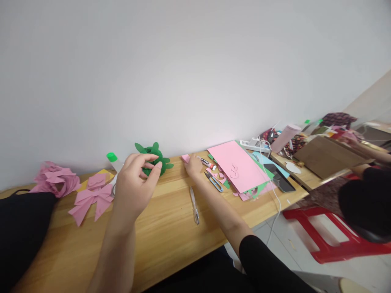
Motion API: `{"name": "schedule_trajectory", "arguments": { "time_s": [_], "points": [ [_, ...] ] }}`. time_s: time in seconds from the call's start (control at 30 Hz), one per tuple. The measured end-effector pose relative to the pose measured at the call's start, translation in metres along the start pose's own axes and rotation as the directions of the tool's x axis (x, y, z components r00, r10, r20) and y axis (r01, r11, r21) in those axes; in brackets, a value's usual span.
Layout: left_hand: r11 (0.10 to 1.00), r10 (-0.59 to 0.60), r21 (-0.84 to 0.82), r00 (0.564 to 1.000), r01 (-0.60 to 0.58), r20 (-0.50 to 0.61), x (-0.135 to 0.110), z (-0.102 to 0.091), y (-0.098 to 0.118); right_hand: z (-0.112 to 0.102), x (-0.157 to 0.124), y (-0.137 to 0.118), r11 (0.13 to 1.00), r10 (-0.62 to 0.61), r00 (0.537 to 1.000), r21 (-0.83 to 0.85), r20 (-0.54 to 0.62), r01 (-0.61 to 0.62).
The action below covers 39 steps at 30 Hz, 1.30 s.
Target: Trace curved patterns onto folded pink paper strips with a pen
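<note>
My left hand (136,181) is raised over the table with curled fingers, a small gap showing between thumb and forefinger. Just behind it is a green paper figure (163,162) with rounded leaf-like flaps, partly hidden by the fingers. My right hand (194,165) reaches to the back of the table, its fingers down on a small pink paper piece (185,158). Beside that hand lies a glue tube (207,163). Nearer to me are blue-handled thread snips (215,182) and a pen-like tool (194,205).
Pink paper sheets (236,162) and scraps cover the table's right part, near a phone (279,178) and a power strip (255,145). Left are a pink paper bow (94,199), a crumpled pink paper bundle (56,179) and a black bag (24,228). A co-worker's arm and a red stool (324,252) are right.
</note>
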<state>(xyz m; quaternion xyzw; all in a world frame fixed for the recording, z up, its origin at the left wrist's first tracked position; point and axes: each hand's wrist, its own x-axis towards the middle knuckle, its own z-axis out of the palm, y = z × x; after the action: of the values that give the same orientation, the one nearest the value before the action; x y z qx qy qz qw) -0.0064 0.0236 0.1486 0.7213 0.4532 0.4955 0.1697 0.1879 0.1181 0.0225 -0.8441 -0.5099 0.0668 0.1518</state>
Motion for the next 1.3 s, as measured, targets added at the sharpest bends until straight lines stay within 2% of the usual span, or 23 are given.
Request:
{"name": "schedule_trajectory", "arguments": {
  "time_s": [0.13,0.23,0.3,0.4,0.53,0.7,1.07,1.3],
  "points": [
    [1.000,0.004,0.009,1.000,-0.004,-0.005,-0.001,-0.001,0.001,-0.008,-0.002,0.003,1.000,-0.018,0.999,-0.001,-0.033,0.018],
    [1.000,0.005,0.012,1.000,-0.005,-0.008,-0.002,-0.003,0.001,-0.027,-0.002,0.022,0.999,-0.035,0.994,-0.011,-0.100,0.034],
    [1.000,0.007,0.011,1.000,-0.007,-0.016,-0.002,-0.004,0.001,-0.046,-0.002,0.046,0.999,-0.014,0.991,-0.032,-0.133,0.010],
    [1.000,0.006,0.006,1.000,-0.006,-0.026,-0.002,-0.006,0.000,-0.071,-0.004,0.093,0.992,0.082,0.985,-0.085,-0.153,-0.096],
    [1.000,0.007,0.007,1.000,-0.007,-0.017,-0.001,-0.004,-0.001,-0.085,-0.018,0.146,0.975,0.150,0.982,-0.146,-0.117,-0.167],
    [1.000,0.019,0.000,1.000,-0.019,-0.011,-0.002,-0.002,0.000,-0.076,-0.038,0.174,0.984,0.100,0.991,-0.138,-0.091,-0.112],
    [1.000,0.023,0.012,1.000,-0.023,-0.010,-0.002,-0.005,0.002,-0.050,-0.041,0.190,0.998,0.002,0.974,0.069,-0.226,0.014],
    [0.999,0.032,0.004,0.999,-0.032,-0.007,-0.003,-0.004,0.003,-0.042,-0.042,0.199,0.983,-0.032,0.955,0.166,-0.295,0.084]
  ]
}}
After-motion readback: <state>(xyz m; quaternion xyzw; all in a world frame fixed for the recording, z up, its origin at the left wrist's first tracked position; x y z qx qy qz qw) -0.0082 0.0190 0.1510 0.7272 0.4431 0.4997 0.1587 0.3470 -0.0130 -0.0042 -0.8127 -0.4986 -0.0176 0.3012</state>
